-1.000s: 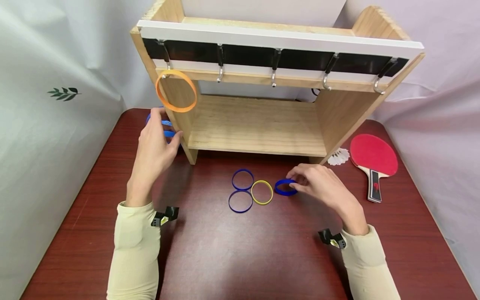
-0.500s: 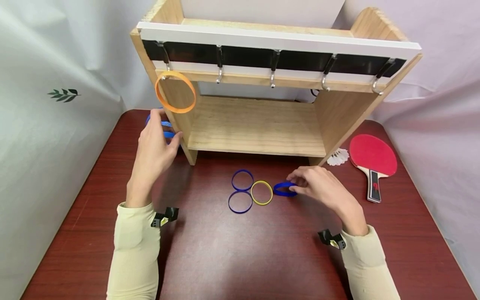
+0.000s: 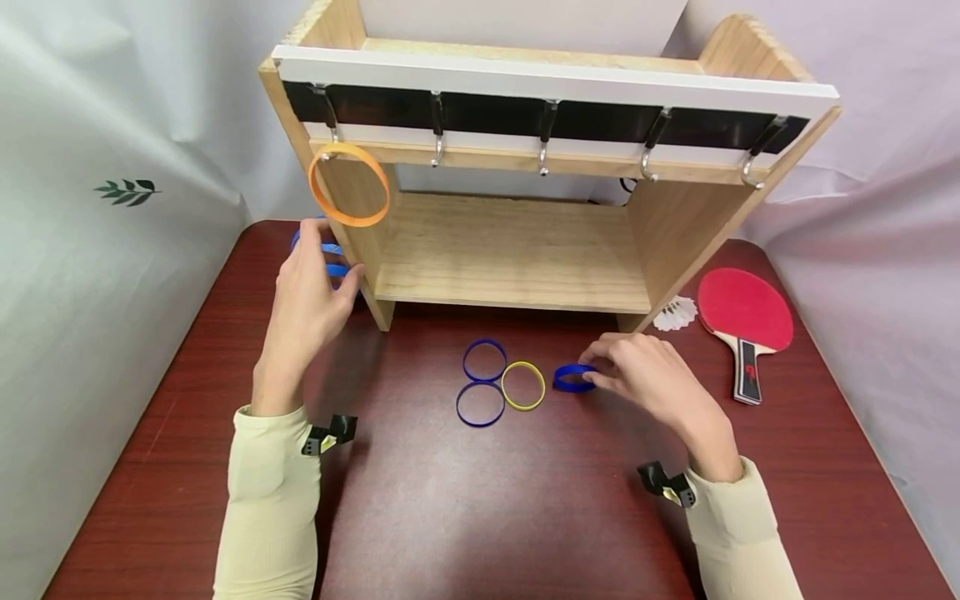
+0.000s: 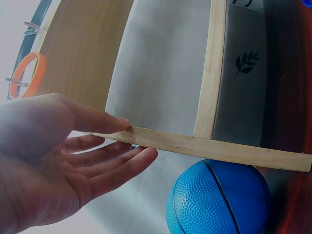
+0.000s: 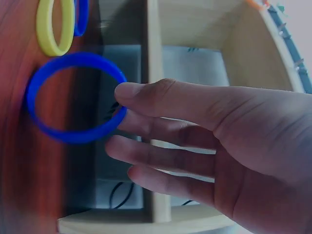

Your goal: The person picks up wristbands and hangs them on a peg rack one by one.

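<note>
In the head view my right hand (image 3: 651,377) pinches a blue silicone wristband (image 3: 573,388) at its right side, between thumb and fingertips. The right wrist view shows that blue band (image 5: 73,136) tilted, with the thumb on its near edge. Just left of it lie a yellow wristband (image 3: 522,407) and two dark blue wristbands (image 3: 481,425), touching one another on the table. My left hand (image 3: 302,312) holds the left side panel of a wooden shelf (image 4: 165,141), thumb on one side and fingers on the other. An orange wristband (image 3: 350,220) hangs from the leftmost hook.
A row of metal hooks (image 3: 543,158) runs along the shelf's front. A blue ball (image 4: 219,200) sits outside the left panel, mostly hidden in the head view. On the right lie a red table tennis paddle (image 3: 746,310) and a white shuttlecock (image 3: 676,314).
The right hand has shifted slightly to the right with the blue wristband, widening the gap to the yellow one. My left hand stays on the panel.
</note>
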`<state>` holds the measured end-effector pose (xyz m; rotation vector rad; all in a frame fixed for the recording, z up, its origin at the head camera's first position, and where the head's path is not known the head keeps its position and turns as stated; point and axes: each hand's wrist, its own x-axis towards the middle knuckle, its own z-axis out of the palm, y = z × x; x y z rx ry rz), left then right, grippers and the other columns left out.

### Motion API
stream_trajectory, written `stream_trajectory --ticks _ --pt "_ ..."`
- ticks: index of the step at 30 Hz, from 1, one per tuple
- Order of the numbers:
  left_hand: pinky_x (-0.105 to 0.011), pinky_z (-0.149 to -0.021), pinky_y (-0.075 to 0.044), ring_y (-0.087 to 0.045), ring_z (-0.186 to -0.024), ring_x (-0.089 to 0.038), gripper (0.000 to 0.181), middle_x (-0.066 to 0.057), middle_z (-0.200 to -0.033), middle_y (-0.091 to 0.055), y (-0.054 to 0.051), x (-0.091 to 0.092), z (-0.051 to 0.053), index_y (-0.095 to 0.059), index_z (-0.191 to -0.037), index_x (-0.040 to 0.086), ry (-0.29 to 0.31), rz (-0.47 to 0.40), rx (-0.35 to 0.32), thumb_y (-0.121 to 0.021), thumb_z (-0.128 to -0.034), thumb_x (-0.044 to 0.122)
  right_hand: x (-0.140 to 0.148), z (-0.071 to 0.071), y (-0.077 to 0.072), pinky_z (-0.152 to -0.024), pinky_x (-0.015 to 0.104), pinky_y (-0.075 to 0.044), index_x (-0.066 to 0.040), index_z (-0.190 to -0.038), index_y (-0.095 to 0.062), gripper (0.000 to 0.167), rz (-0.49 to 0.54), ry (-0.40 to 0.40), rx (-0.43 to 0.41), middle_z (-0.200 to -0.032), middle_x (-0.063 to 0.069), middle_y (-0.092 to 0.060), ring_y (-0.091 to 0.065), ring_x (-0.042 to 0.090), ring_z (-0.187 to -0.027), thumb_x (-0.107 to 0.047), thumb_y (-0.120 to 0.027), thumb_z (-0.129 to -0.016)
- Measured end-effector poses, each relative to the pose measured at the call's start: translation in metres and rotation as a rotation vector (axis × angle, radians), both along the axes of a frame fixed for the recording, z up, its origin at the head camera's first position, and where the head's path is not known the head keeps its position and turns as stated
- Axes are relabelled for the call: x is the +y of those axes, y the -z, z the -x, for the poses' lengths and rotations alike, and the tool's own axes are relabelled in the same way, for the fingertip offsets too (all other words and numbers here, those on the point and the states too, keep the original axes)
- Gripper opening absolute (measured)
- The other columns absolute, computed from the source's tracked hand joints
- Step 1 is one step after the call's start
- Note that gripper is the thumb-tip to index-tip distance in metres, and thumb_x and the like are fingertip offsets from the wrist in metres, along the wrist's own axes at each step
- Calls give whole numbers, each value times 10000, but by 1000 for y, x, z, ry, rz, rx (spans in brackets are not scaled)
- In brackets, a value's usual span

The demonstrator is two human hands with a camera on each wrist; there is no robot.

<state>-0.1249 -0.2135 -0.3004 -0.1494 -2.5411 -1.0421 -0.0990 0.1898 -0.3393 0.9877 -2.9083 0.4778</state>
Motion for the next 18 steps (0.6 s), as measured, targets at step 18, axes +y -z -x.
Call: stream_trajectory --ticks 18 --pt "-445 -772 -536 -623 -944 -277 476 -189 -1116 -571 2 0 2 -395 -1306 -12 11 -5 13 -648 -906 42 -80 -17 -57 -588 292 -554 -120 -1028 -757 174 787 -77 -332 -884 -10 -727 -681 185 -699 -95 -768 -856"
